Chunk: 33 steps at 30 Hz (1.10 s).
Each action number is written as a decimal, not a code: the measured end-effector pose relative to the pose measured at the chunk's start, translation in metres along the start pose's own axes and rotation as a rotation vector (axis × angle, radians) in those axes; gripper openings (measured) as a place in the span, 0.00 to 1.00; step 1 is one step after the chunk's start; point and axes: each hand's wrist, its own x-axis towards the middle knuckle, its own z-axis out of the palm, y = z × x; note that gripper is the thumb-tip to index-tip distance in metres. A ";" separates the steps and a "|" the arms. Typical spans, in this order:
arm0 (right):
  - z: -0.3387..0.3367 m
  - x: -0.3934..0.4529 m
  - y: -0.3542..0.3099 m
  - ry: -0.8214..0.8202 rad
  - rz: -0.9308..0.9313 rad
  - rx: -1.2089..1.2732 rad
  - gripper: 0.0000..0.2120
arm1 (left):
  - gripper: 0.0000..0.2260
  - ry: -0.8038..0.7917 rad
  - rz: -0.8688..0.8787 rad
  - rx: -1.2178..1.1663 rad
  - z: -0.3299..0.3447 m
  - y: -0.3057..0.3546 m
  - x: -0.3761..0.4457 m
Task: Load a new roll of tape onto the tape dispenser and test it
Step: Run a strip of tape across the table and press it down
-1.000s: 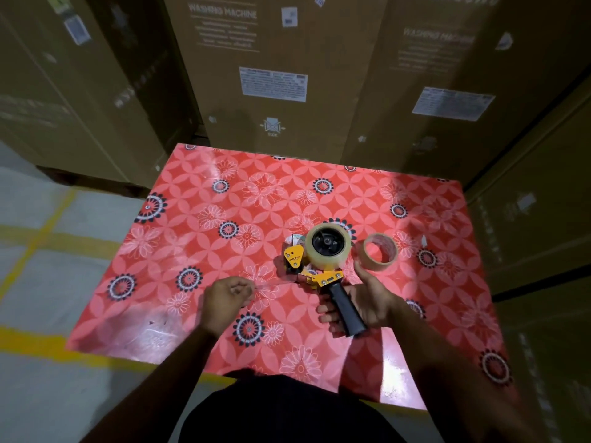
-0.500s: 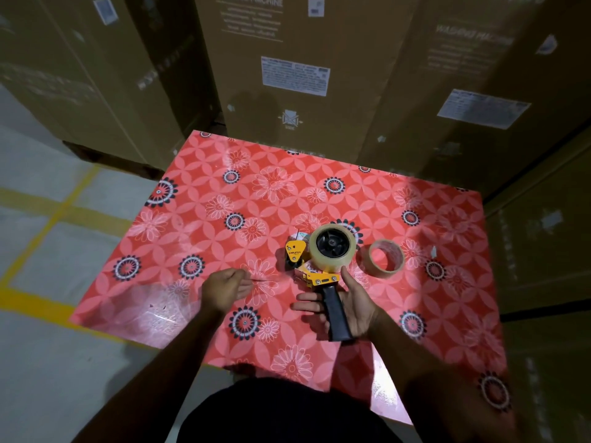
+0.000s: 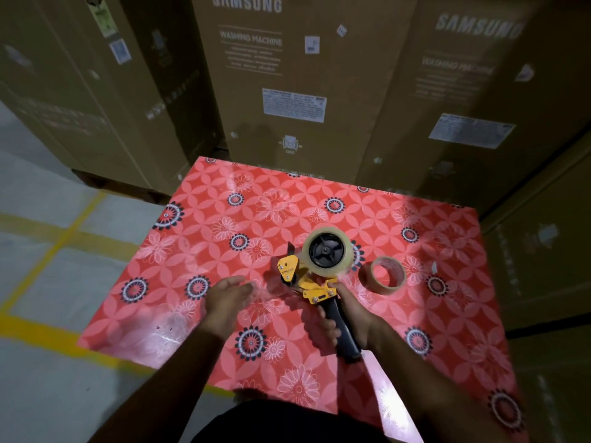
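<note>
A yellow tape dispenser (image 3: 315,287) with a black handle lies over the red flowered table (image 3: 224,219). A full roll of clear tape (image 3: 326,251) sits on its black hub. My right hand (image 3: 347,314) is wrapped around the handle, thumb up by the yellow frame. My left hand (image 3: 228,297) hovers just left of the dispenser's front, fingers loosely spread, a faint blurred strip of clear tape (image 3: 265,290) by its fingertips. An empty cardboard tape core (image 3: 382,274) lies on the table to the right of the dispenser.
Tall brown washing machine cartons (image 3: 287,75) stand close behind and to the right of the table. Grey floor with yellow lines (image 3: 48,251) lies to the left.
My left hand, pinched shut on the tape end earlier, has opened and moved right toward the dispenser. My right hand has closed firmly on the handle. The camera has tilted up.
</note>
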 end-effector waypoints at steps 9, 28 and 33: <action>0.037 -0.006 -0.024 0.065 -0.344 -0.344 0.21 | 0.05 -0.131 -0.058 -0.238 -0.036 0.044 0.004; 0.101 0.075 -0.071 0.134 -0.299 -0.695 0.23 | 0.05 0.220 0.252 0.187 -0.135 0.091 0.112; 0.116 0.104 -0.076 0.184 -0.273 -0.799 0.21 | 0.04 0.314 0.369 0.462 -0.142 0.078 0.139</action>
